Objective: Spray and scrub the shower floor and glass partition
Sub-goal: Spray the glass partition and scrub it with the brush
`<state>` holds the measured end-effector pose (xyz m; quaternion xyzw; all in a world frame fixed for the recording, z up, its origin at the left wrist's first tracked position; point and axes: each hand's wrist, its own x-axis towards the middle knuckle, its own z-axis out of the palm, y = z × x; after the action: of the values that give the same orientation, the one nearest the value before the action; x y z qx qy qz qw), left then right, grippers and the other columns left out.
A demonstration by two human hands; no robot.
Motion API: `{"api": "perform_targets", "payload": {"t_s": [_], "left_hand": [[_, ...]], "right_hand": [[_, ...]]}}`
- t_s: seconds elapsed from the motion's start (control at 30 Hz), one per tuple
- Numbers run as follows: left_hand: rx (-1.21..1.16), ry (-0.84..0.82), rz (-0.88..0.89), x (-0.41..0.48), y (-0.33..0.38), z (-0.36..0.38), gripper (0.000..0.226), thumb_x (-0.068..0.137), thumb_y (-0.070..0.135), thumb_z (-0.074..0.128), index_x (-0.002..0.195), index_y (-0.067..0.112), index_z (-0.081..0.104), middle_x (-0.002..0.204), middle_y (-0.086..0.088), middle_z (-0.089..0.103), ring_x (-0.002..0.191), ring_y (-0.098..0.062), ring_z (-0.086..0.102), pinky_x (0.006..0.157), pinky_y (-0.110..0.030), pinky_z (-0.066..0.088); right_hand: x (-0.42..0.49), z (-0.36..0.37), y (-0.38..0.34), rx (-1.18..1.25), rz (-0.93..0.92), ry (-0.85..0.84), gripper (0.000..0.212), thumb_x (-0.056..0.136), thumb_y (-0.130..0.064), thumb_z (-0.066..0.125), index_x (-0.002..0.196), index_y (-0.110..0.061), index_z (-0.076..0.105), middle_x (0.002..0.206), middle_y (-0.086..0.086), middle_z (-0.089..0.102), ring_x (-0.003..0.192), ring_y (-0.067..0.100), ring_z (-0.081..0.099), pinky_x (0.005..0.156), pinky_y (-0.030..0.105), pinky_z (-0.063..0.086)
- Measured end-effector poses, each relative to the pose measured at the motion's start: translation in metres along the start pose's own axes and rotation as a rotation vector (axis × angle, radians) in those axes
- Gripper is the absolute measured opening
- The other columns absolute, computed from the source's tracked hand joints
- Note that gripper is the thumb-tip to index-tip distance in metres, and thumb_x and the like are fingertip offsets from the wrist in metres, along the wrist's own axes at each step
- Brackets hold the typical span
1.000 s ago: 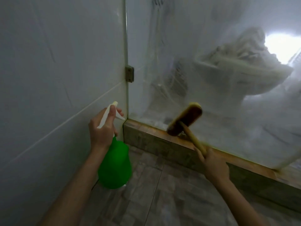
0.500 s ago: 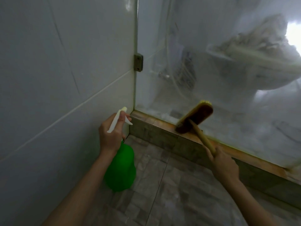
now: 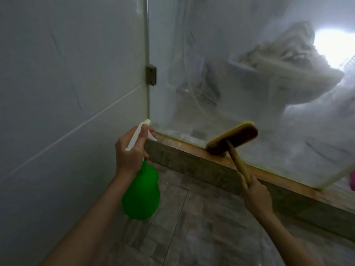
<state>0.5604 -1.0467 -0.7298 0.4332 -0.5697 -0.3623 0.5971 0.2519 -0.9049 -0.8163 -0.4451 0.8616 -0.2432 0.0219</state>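
My left hand (image 3: 130,150) grips the white trigger head of a green spray bottle (image 3: 142,194), its nozzle pointing at the bottom left corner of the glass partition (image 3: 211,64). My right hand (image 3: 257,196) holds the wooden handle of a scrub brush (image 3: 232,139). The brush head lies against the low part of the cloudy, soap-smeared glass, just above the curb (image 3: 192,162). Grey shower floor tiles (image 3: 201,227) spread below both arms.
A white tiled wall (image 3: 67,83) closes the left side, with a metal hinge bracket (image 3: 151,75) where the glass meets it. Behind the glass a blurred white basin shape (image 3: 288,73) shows. A pink object (image 3: 352,180) peeks in at the right edge.
The view has shifted right and slightly down across the frames. The brush head has slid a little along the lower glass. The spray bottle stays pointed at the same corner.
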Motion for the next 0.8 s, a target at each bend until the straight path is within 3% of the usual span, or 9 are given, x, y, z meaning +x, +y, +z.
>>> {"api": "perform_targets", "payload": {"t_s": [0.1,0.2,0.27,0.33,0.47,0.67,0.73,0.8], "left_hand": [[-0.001,-0.014,0.021,-0.003,0.008,0.004,0.034,0.101,0.039,0.049,0.088,0.02,0.075,0.076,0.018,0.074,0.035,-0.01,0.05,0.044,-0.021,0.044],[0.0,-0.032,0.024,-0.005,0.014,0.011,0.039,0.102,0.037,0.048,0.091,0.011,0.076,0.069,0.011,0.071,0.034,-0.009,0.049,0.044,-0.018,0.042],[-0.018,-0.045,0.043,-0.005,0.02,0.014,0.039,0.102,0.035,0.048,0.09,0.01,0.075,0.074,0.007,0.072,0.033,-0.009,0.048,0.043,-0.018,0.042],[-0.037,-0.051,0.053,-0.003,0.027,0.018,0.038,0.101,0.038,0.048,0.09,0.014,0.075,0.083,0.006,0.075,0.035,-0.011,0.049,0.043,-0.021,0.044],[-0.07,-0.05,0.079,-0.005,0.041,0.027,0.024,0.1,0.039,0.05,0.089,0.038,0.071,0.089,0.003,0.076,0.039,-0.011,0.053,0.041,-0.025,0.047],[-0.082,-0.129,0.051,-0.015,0.058,0.056,0.03,0.098,0.042,0.049,0.085,0.03,0.072,0.09,-0.002,0.077,0.042,-0.018,0.056,0.043,-0.027,0.047],[-0.094,-0.148,0.049,-0.019,0.063,0.065,0.032,0.098,0.043,0.049,0.084,0.027,0.073,0.089,-0.003,0.077,0.041,-0.021,0.057,0.047,-0.033,0.049],[-0.102,-0.157,0.046,-0.022,0.069,0.072,0.033,0.098,0.043,0.049,0.085,0.025,0.074,0.09,-0.005,0.077,0.038,-0.015,0.054,0.046,-0.032,0.048]], "right_hand": [[0.039,-0.022,-0.081,0.159,-0.128,0.034,0.06,0.086,-0.07,0.027,0.076,-0.017,0.053,0.063,0.002,0.054,0.051,0.015,0.051,0.048,0.031,0.044],[0.083,-0.06,-0.167,0.326,-0.233,0.075,0.056,0.094,-0.061,0.036,0.061,-0.018,0.045,0.055,-0.001,0.046,0.047,0.014,0.044,0.044,0.027,0.032],[0.083,-0.06,-0.16,0.366,-0.234,0.112,0.052,0.095,-0.059,0.037,0.062,-0.019,0.044,0.055,-0.002,0.044,0.047,0.012,0.042,0.043,0.024,0.03],[0.052,-0.038,-0.105,0.359,-0.141,0.1,0.053,0.092,-0.064,0.036,0.069,-0.018,0.05,0.059,-0.001,0.047,0.05,0.014,0.046,0.046,0.025,0.032],[-0.002,-0.022,-0.022,0.39,0.048,0.08,0.067,0.079,-0.075,0.03,0.07,-0.013,0.052,0.059,0.002,0.047,0.049,0.015,0.044,0.046,0.028,0.032],[0.083,-0.141,-0.149,0.639,-0.167,0.112,0.053,0.094,-0.057,0.043,0.055,-0.022,0.039,0.045,-0.009,0.035,0.039,0.009,0.033,0.04,0.025,0.027],[0.086,-0.148,-0.151,0.698,-0.187,0.146,0.053,0.095,-0.056,0.043,0.054,-0.023,0.037,0.043,-0.011,0.033,0.036,0.007,0.03,0.038,0.023,0.025],[0.062,-0.119,-0.107,0.698,-0.091,0.166,0.052,0.093,-0.057,0.042,0.056,-0.022,0.038,0.045,-0.009,0.033,0.037,0.004,0.03,0.038,0.022,0.024]]}}
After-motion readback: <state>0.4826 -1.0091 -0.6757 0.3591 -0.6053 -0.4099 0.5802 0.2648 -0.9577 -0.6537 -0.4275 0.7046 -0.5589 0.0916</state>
